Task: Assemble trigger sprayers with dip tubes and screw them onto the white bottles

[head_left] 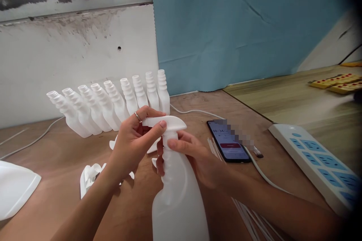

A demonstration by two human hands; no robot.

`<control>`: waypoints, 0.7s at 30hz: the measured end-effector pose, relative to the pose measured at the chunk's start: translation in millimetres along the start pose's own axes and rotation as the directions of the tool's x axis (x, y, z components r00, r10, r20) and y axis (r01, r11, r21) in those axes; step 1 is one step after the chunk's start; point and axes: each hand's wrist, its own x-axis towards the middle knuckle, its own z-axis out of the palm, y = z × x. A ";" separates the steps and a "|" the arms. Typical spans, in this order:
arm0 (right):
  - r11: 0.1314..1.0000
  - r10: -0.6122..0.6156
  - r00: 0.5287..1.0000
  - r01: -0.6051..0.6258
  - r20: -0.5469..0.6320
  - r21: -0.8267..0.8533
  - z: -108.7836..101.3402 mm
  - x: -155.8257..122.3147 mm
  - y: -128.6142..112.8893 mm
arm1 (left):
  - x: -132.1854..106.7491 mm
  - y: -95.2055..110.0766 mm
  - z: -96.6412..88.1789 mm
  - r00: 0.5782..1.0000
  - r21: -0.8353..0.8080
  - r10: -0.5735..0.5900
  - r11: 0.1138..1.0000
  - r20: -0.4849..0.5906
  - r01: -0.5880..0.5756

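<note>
left hand [132,143] pinches the spray head [165,122] sitting on the bottle [179,199] neck, centre front; right hand [192,156] wraps the neck. row of uncapped bottles [113,105] behind, loose spray heads [90,175] on table: most left to cap.

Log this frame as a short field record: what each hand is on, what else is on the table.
left hand: grips the white spray head
right hand: holds the neck of the white bottle
spray head: sits on top of the bottle's neck
row behind: nine open white bottles, leaning
loose parts: spray heads on the wooden table
right side: phone, power strip
</note>
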 end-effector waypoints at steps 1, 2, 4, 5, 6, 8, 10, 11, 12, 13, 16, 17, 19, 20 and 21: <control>1.000 0.001 1.000 -0.001 -0.012 -0.014 0.6 -0.8 -0.1 | 1.0 -1.8 -0.4 1.000 0.002 0.008 1.000 -0.005 -0.008; 1.000 0.006 1.000 -0.006 -0.015 -0.004 1.1 -1.6 -0.5 | 2.4 -3.9 -1.1 1.000 0.010 0.021 1.000 -0.007 -0.021; 0.998 0.024 1.000 -0.023 -0.015 0.058 2.0 -2.6 -1.6 | 5.2 -8.4 -2.8 0.999 0.028 0.047 0.998 0.004 -0.047; 0.996 0.032 0.999 -0.029 -0.028 0.081 2.3 -2.8 -2.3 | 6.5 -10.4 -3.5 0.999 0.029 0.051 0.998 0.007 -0.051; 0.996 0.034 0.998 -0.030 -0.051 0.083 2.6 -2.8 -2.8 | 7.5 -12.2 -4.0 0.999 0.026 0.048 0.998 0.008 -0.048; 0.998 0.028 0.994 -0.022 -0.103 0.058 2.5 -2.2 -3.8 | 8.8 -14.8 -4.4 0.999 0.019 0.034 0.999 0.003 -0.034; 0.997 0.039 0.994 -0.032 -0.098 0.068 1.6 -1.2 -4.7 | 9.3 -16.4 -4.2 1.000 0.023 0.024 0.999 0.003 -0.024; 0.996 0.054 0.995 -0.047 -0.080 0.081 0.9 -0.7 -5.3 | 9.4 -17.0 -4.1 1.000 0.023 0.024 0.999 0.010 -0.024; 0.994 0.069 0.995 -0.064 -0.065 0.084 0.2 -0.2 -5.8 | 9.6 -17.6 -4.0 1.000 0.017 0.023 1.000 0.020 -0.023; 0.995 0.078 0.995 -0.074 -0.060 0.073 -0.5 0.2 -6.3 | 9.8 -18.2 -3.9 0.999 0.008 0.019 1.000 0.029 -0.019; 0.997 0.071 0.994 -0.068 -0.078 0.033 -2.4 0.5 -7.1 | 10.3 -19.1 -3.6 1.000 0.003 0.005 1.000 0.024 -0.005; 0.997 0.070 0.995 -0.067 -0.068 0.048 -2.8 0.4 -7.0 | 10.3 -18.9 -3.3 1.000 0.015 0.005 1.000 0.017 -0.006; 0.995 0.072 0.996 -0.068 -0.053 0.079 -3.2 -0.1 -6.4 | 9.8 -17.5 -2.4 1.000 0.034 0.001 0.999 -0.002 -0.001; 0.995 0.068 0.996 -0.063 -0.061 0.075 -3.2 -0.4 -6.0 | 9.3 -16.5 -1.8 1.000 0.033 -0.012 0.999 -0.002 0.012; 0.997 0.057 0.995 -0.052 -0.079 0.062 -3.1 -0.7 -5.7 | 8.8 -15.3 -1.2 1.000 0.028 -0.029 0.999 0.000 0.029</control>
